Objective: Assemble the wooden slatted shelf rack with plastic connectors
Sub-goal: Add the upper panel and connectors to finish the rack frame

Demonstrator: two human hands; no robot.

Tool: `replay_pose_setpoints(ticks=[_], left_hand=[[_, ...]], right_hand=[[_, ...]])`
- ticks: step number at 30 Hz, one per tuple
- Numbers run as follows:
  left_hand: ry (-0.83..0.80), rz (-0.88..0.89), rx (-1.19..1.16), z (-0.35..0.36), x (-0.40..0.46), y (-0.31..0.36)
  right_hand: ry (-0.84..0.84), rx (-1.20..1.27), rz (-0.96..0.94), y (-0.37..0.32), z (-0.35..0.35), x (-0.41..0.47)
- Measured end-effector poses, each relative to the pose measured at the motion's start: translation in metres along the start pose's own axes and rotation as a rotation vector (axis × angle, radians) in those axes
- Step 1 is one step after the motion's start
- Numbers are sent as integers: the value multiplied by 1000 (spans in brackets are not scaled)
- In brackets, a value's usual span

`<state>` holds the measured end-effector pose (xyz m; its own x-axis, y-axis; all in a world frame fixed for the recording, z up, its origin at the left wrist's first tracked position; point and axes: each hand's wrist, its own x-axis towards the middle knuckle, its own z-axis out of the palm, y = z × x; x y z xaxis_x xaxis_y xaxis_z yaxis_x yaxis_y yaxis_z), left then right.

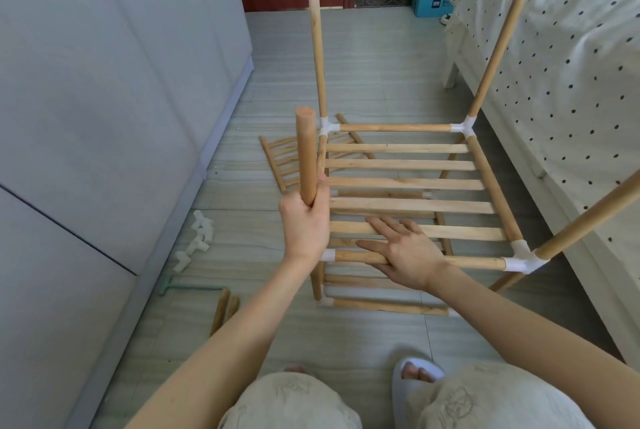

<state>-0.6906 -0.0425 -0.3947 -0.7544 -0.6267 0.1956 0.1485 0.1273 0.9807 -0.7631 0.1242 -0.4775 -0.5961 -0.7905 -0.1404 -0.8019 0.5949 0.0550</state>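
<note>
Gripping the upright dowel (pixel 306 155), the left hand (pixel 304 221) may push it crooked, so the near-left connector (pixel 327 255) splits or the frame racks, while the flat right hand (pixel 403 252) only presses the front rail (pixel 474 260).

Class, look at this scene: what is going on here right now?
A person is building a wooden rack on the floor. The left hand grips an upright pole at the near left corner, while the right hand presses flat on the front rail. Three other poles already stand in white connectors. Spare connectors lie nearby.
</note>
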Motion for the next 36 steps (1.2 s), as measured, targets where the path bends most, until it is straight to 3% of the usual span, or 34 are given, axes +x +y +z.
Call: replay_pose_setpoints(ticks=[10, 16, 19, 25, 31, 36], left_hand=[[-147, -55, -28, -3, 10, -4], [-240, -122, 117, -11, 9, 11], [-357, -184, 196, -19, 10, 24], [-661, -265, 514, -55, 13, 49], [-555, -305, 554, -124, 25, 40], [-424, -357, 627, -173, 41, -20]], right_hand=[[-42, 83, 57, -4, -10, -2], [-375, 208, 136, -19, -45, -26], [-485, 270, 176, -24, -82, -33], [-543, 208, 186, -52, -145, -28], [-524, 236, 30, -106, -158, 5], [-522, 343, -28, -141, -134, 56]])
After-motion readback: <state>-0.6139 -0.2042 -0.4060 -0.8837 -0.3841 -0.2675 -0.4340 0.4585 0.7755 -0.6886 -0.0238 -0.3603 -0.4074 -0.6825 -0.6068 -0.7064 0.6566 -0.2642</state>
